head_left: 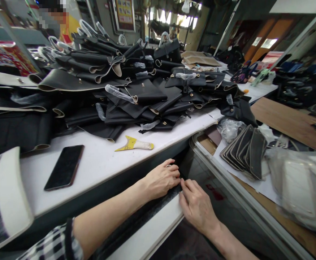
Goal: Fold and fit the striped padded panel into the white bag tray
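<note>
My left hand point(161, 179) reaches in from the lower left, its fingers curled down and a ring on one of them. Beside it, almost touching at the fingertips, my right hand point(197, 203) has its fingers bent and its thumb by the end of a white board point(149, 231). Dark fuzzy material point(171, 198) lies along that board, under the left hand. Both hands are closed; what sits under their fingertips is hidden. On the white tabletop point(98, 169) just beyond lie a yellow-and-white tool point(134, 143) with a forked end and a black phone point(64, 167).
A large heap of black bags point(141, 90) with wrapped handles covers the table's far side. On the right, stacked dark flat pieces point(244, 151) and a clear plastic bag point(298, 184) lie on a glass-sided case point(228, 202). A grey-and-white curved piece point(11, 195) stands at far left.
</note>
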`<action>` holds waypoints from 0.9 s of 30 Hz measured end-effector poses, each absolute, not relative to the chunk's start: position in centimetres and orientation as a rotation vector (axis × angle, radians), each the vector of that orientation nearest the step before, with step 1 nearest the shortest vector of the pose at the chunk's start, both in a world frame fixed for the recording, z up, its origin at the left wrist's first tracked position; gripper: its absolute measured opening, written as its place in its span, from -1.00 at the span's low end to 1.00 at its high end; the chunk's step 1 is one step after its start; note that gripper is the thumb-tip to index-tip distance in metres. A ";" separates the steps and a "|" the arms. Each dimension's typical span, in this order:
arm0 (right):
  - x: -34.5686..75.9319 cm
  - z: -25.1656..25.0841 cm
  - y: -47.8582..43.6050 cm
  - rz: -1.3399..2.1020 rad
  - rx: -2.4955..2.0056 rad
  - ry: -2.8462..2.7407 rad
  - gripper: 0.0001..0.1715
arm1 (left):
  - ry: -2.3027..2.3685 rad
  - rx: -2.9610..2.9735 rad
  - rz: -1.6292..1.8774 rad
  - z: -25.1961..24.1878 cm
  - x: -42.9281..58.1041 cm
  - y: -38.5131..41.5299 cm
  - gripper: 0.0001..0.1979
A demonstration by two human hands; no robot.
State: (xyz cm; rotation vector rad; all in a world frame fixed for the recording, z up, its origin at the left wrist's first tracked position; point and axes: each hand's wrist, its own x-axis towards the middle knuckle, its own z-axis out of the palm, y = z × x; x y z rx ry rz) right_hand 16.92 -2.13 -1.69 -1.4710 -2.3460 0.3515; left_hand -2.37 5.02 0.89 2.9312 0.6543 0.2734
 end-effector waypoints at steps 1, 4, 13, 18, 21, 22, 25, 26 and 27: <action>17.0 -1.4 -2.0 0.382 -1.457 -2.357 -0.58 | 0.673 2.932 0.270 0.9 -2.4 4.8 -0.85; 17.8 -0.9 -0.6 0.680 -1.412 -2.268 -0.59 | 0.726 2.922 0.259 1.0 -2.5 4.2 -0.85; 19.2 -2.4 5.4 1.745 -1.536 -1.625 -0.60 | 0.992 2.771 0.211 1.5 -2.4 2.7 -0.81; 18.8 -1.1 7.2 2.163 -1.499 -1.542 -0.55 | 1.085 2.645 0.245 0.7 -2.5 2.0 -0.81; 18.3 -0.3 8.1 2.228 -1.556 -1.624 -0.55 | 1.129 2.577 0.266 1.0 -3.3 1.4 -0.83; 18.2 -0.1 8.4 2.248 -1.580 -1.644 -0.54 | 1.148 2.556 0.283 1.2 -3.8 1.0 -0.85; 18.0 0.0 9.0 2.289 -1.631 -1.680 -0.52 | 1.220 2.517 0.308 2.1 -5.5 -1.5 -0.84; 18.1 -0.1 9.0 2.299 -1.647 -1.687 -0.51 | 1.255 2.508 0.299 2.2 -6.1 -2.6 -0.84; 18.1 -0.1 9.0 2.302 -1.666 -1.694 -0.51 | 1.296 2.501 0.288 2.2 -6.7 -3.8 -0.82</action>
